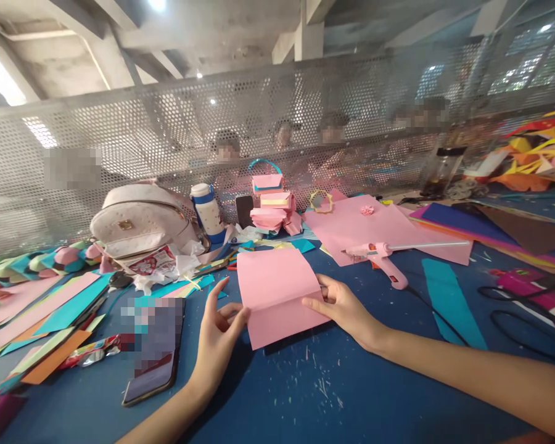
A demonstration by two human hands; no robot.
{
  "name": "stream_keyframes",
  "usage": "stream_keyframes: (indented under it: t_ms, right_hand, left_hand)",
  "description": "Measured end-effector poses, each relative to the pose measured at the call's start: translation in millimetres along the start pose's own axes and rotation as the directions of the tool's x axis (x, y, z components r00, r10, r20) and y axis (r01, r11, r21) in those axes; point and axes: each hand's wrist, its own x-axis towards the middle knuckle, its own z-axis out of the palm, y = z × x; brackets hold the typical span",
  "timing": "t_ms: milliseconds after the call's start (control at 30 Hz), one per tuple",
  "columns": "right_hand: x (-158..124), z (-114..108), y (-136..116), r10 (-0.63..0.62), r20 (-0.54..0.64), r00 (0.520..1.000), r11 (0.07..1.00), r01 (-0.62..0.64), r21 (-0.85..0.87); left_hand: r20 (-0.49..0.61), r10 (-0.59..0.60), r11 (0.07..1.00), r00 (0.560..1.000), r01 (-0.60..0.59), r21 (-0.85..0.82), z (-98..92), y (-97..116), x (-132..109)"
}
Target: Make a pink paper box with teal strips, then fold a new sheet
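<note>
A sheet of pink paper [280, 277] with a crease across it is held above the blue table, its near part angled down toward me. My right hand [340, 305] pinches the sheet's right edge, thumb on the front and fingers behind. At the left edge my left hand [222, 327] has its thumb against the paper, with the index finger raised and the other fingers curled behind. Right of the sheet lies a pink glue gun [382, 256] with a cord. A smartphone [155, 354] rests to the left of my left hand.
Behind the sheet stand pink folded-paper pieces [272, 203], a bottle [208, 213] and a white backpack [139, 216]. Coloured paper strips [55, 314] lie at the left. Larger pink sheets [365, 225] and a purple device [536, 287] are on the right. A perforated metal screen [157, 142] borders the table.
</note>
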Motion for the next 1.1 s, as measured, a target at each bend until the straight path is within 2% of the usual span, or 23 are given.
stream_keyframes:
  t_ms: [133,300,433,567,833,967,1100]
  right_hand:
    - [1.0,1.1,0.2,0.007,-0.017,1.000,1.000,-0.007,-0.020]
    - [2.1,-2.7,3.6,-0.071,-0.134,0.988,0.997,0.067,-0.030]
    - [0.2,-5.2,6.5,-0.150,-0.120,0.981,0.970,0.123,-0.211]
    - [-2.4,-7.5,11.0,-0.162,-0.061,0.985,0.924,0.130,-0.359]
    - [3.3,-10.4,13.0,-0.119,-0.120,0.986,0.927,0.067,-0.369]
    - [8.2,-12.0,13.7,-0.127,-0.121,0.984,0.932,0.076,-0.356]
    - [7.5,-12.1,14.8,-0.146,-0.117,0.982,0.924,0.093,-0.371]
  left_hand:
    - [0.018,0.101,0.982,0.995,-0.103,0.157,-4.1,-0.1,0.7]
    - [0.003,0.098,0.963,0.995,-0.096,0.253,-10.6,-6.3,3.9]
    - [-0.002,0.086,0.961,0.996,-0.083,0.263,-11.1,-8.7,5.3]
    - [0.042,0.191,0.924,0.981,-0.194,0.329,-10.0,-7.4,6.5]
    - [0.135,0.316,0.864,0.939,-0.344,0.367,-10.2,-3.4,9.5]
    - [0.174,0.373,0.816,0.911,-0.412,0.405,-7.6,-1.2,9.2]
    - [0.193,0.388,0.796,0.901,-0.433,0.423,-6.2,-0.5,8.1]
